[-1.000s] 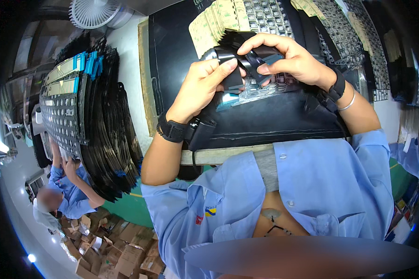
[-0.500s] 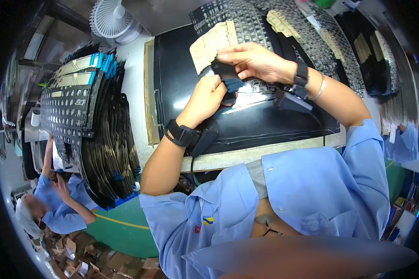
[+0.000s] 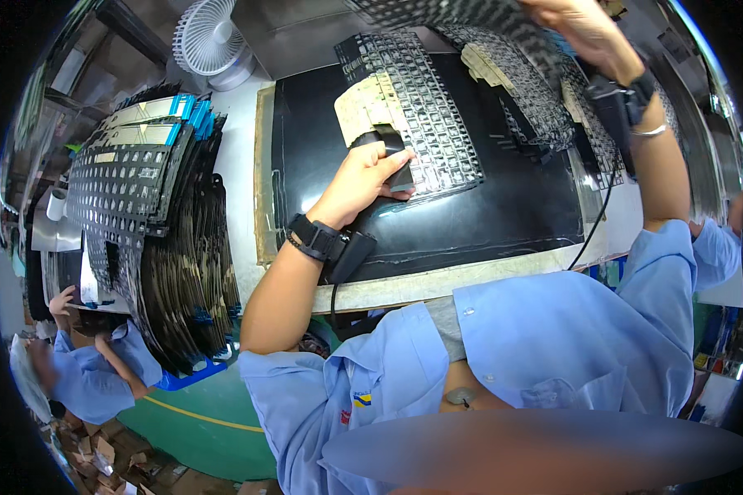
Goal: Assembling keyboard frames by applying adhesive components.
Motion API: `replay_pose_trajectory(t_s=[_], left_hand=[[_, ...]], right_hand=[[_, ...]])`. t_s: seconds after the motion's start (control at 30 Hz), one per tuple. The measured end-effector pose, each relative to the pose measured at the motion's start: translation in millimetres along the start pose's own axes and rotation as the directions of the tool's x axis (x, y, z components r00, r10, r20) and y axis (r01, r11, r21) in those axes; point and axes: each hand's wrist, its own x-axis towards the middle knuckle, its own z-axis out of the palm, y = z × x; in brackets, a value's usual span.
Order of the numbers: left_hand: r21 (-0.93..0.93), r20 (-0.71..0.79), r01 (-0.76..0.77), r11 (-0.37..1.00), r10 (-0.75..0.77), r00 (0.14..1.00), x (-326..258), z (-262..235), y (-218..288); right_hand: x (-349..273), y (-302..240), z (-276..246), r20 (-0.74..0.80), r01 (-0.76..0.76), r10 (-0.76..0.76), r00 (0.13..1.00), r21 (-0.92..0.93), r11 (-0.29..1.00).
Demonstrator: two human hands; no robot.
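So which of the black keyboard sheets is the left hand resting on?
The sheet lying flat on the black mat, under the left hand. The right hand lifts another; others stand racked at left.

A black mat (image 3: pixel 504 206) covers the tabletop (image 3: pixel 243 173). Perforated keyboard sheets (image 3: pixel 425 115) lie flat on it. A white fan (image 3: pixel 209 37) stands at the far corner.

Light blue short-sleeved shirt (image 3: pixel 553 330), black wristbands (image 3: pixel 312 238).

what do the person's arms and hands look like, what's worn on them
Both hands are bare, without gloves. The left hand has a black strap at the wrist with a black block and a black cable running down from it. The right hand has a black wrist device, a thin silver bangle and another black cable. Short light-blue shirt sleeves leave the forearms uncovered.
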Motion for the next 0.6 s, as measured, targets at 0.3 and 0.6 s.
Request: replay_pose_trajectory(t_s=[0.3,0.6], left_hand=[[-0.023,0.021,0.046,0.999,-0.046,0.999,0,-5,-2],[0.151,-0.082,0.079,0.985,-0.067,0.994,5,-2,-3]], right_hand=[[-27,104,-32,0.253,0.432,-0.385,0.888,-0.748,0.504],[-71,132,10,0.021,0.034,-0.266,0.964,-0.998,0.047]])
